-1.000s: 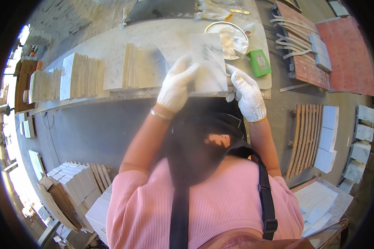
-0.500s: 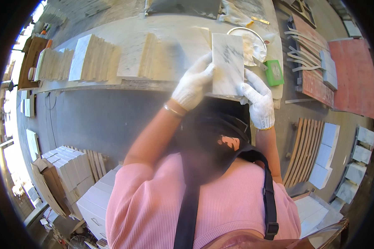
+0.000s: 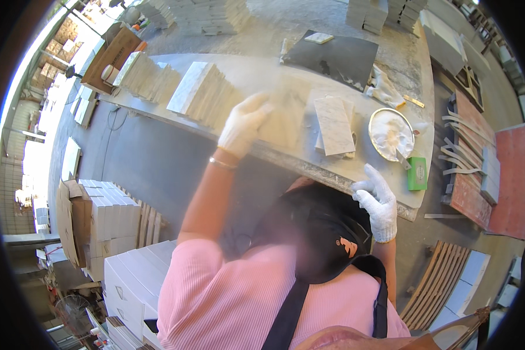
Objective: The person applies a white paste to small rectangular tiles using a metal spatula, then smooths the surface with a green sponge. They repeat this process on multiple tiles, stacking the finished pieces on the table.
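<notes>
My left hand [image 3: 245, 125], in a white knit glove, reaches over the table's near edge beside a row of upright marble tiles [image 3: 195, 90]. Its fingers look stretched out toward a hazy further group of tiles, and whether they touch is unclear. Gloved as well, my right hand [image 3: 379, 204] hovers at the near edge with spread, slightly bent fingers and nothing in them. Between the hands, a white marble tile [image 3: 334, 125] lies flat on other pieces. To its right stands a round bowl [image 3: 391, 133] of white paste or powder, a flat scraper [image 3: 402, 158] leaning in it.
A green box [image 3: 417, 174] sits at the table's right end. Farther back lie a black sheet [image 3: 332, 61] and a pair of loose gloves [image 3: 384, 87]. Stacked white boxes [image 3: 114, 224] stand behind me at left, and a wooden pallet [image 3: 434, 286] at right.
The tile held upright between both hands now lies flat on the table. My left hand has moved left to the tile rows; my right hand has drawn back, and the view has turned.
</notes>
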Motion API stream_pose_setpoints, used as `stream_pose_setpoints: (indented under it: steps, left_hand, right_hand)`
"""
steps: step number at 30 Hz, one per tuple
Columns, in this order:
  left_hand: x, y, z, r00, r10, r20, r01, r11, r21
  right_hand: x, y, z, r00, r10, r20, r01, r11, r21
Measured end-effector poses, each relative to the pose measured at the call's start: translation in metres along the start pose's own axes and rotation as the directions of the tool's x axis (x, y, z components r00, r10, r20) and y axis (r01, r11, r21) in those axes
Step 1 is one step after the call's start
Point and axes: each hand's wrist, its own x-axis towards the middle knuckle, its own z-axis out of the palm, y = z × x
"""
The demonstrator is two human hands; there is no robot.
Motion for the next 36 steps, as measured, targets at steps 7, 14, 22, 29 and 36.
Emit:
stream_pose_setpoints:
  steps: [7, 14, 22, 29, 36]
  left_hand:
    - [0.023, -0.004, -0.050, 0.998, 0.011, -0.066, 0.013, 0.935, 0.355]
    - [0.040, 0.002, -0.018, 0.982, 0.165, -0.096, 0.044, 0.295, 0.954]
    - [0.053, -0.003, 0.011, 1.000, 0.000, -0.027, 0.026, 0.282, 0.959]
    - [0.055, 0.013, 0.027, 0.992, -0.076, -0.104, 0.119, 0.222, 0.968]
    - [0.030, -0.008, 0.029, 0.886, 0.459, 0.059, -0.145, 0.155, 0.977]
  right_hand:
    - [-0.005, 0.015, -0.011, 0.998, 0.045, -0.033, -0.043, 0.997, 0.063]
    - [0.022, 0.034, -0.008, 0.990, -0.107, -0.092, 0.080, 0.963, -0.257]
    - [0.078, 0.030, 0.008, 0.949, -0.285, -0.131, 0.123, 0.720, -0.683]
    - [0.116, 0.025, 0.018, 0.979, -0.190, -0.066, 0.110, 0.780, -0.615]
    - [0.122, 0.014, 0.017, 0.999, 0.011, -0.036, -0.022, 0.951, -0.307]
